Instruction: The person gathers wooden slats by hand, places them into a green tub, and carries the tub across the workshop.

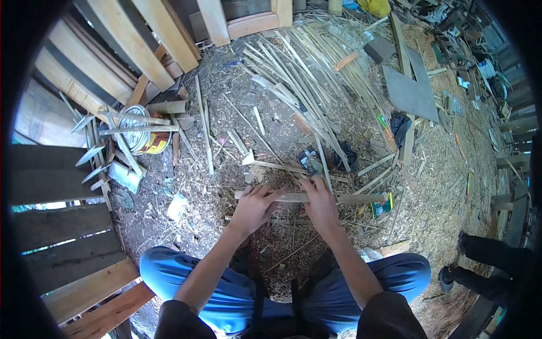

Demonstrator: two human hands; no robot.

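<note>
A narrow wooden strip (358, 199) lies crosswise in front of my knees, held level in both hands. My left hand (255, 208) wraps round it near its left end, with the fingers over the top. Around the strip's middle my right hand (319, 204) is closed, and the rest of the strip sticks out to the right. A green and yellow packet (382, 205) is by the strip's right end. Thin sticks (299, 167) lie on the ground just beyond my hands.
A pile of long thin strips (316, 79) spreads ahead. A bucket (135, 135) with sticks across it stands at the left, near leaning planks (113, 51). Grey boards (407, 93) lie at the right. Another person's legs (488, 265) show at the far right.
</note>
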